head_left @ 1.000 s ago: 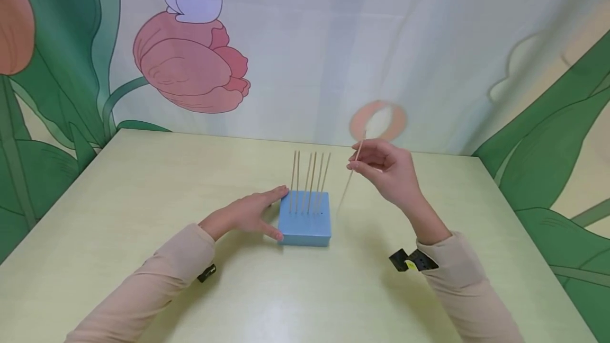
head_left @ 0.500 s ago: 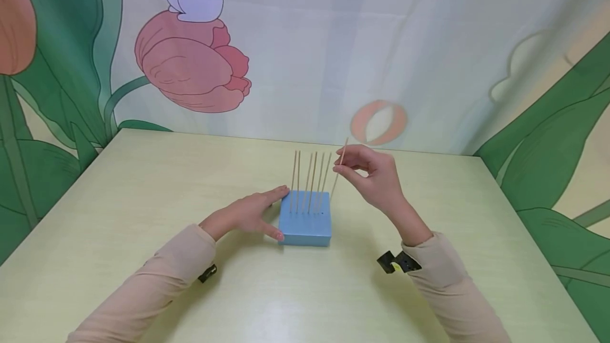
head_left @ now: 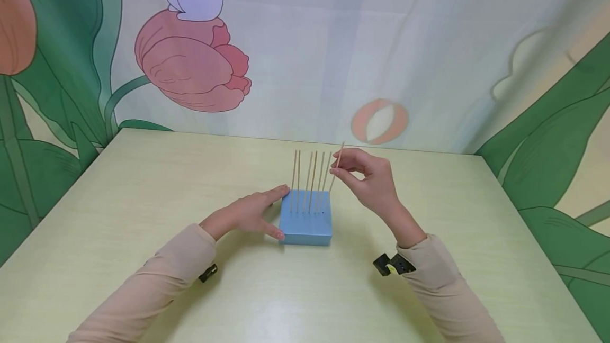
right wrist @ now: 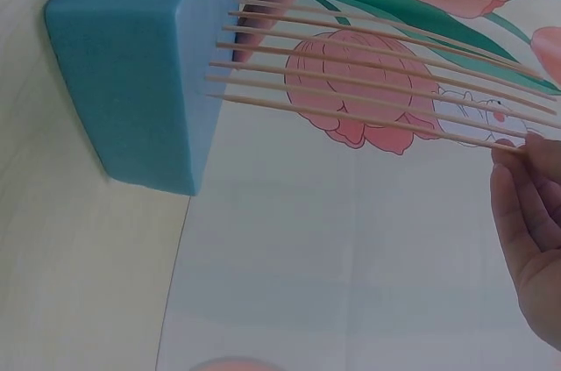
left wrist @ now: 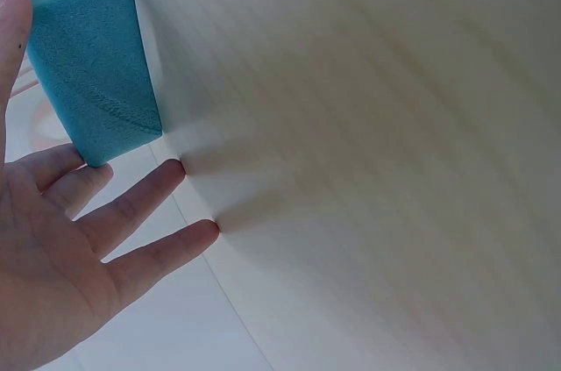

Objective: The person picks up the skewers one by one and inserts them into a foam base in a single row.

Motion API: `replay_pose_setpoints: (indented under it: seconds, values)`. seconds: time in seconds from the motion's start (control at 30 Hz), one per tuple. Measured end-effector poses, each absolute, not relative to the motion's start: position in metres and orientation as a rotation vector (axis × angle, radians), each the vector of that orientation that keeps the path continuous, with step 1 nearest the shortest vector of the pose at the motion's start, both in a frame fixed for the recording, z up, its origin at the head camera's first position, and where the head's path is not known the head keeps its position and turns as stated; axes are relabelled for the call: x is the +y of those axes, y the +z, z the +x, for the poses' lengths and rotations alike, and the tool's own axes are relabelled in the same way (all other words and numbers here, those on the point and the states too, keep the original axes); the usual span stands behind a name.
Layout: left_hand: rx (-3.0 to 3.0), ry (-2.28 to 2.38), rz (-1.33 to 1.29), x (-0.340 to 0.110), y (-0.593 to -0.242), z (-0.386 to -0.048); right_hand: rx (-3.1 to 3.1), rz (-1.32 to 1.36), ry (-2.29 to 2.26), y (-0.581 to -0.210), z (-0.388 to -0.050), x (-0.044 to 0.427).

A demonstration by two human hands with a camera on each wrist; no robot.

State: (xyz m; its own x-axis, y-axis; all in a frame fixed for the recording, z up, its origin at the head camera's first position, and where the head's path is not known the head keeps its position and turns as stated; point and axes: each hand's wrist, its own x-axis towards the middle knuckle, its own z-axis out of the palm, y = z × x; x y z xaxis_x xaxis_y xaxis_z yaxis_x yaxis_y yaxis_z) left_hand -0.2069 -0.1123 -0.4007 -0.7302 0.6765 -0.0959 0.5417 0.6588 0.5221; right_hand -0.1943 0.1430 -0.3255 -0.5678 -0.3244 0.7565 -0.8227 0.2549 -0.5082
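Note:
A light blue foam block point(head_left: 305, 228) rests on the table with several thin wooden skewers point(head_left: 312, 181) standing upright in its top. My left hand point(head_left: 247, 212) holds the block's left side, thumb at the front corner and fingertips at the back; its other fingers point(left wrist: 158, 259) spread onto the table. My right hand point(head_left: 370, 178) pinches one more skewer point(head_left: 340, 156) near its upper end, to the right of the others. This skewer tilts, lower end down left toward the block's top, near a small dark hole point(head_left: 323, 213). Whether its tip is inside, I cannot tell.
The pale wooden table point(head_left: 190, 168) spreads around the block. A curtain point(head_left: 295, 68) printed with flowers and leaves hangs behind it. Small black devices point(head_left: 393, 264) are strapped at the wrists.
My right hand has moved left with its skewer, bringing it close to the standing skewers, over the block's right side. My left hand and the block have stayed put.

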Motion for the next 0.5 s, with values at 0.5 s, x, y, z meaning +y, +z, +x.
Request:
replay_pose_setpoints:
  seconds: [0.5]
  values:
    - [2.568,0.705,0.976,-0.1122,-0.3958,-0.2066,-2.131,0.945,1.289,-0.3328,-0.1947,0.1404]
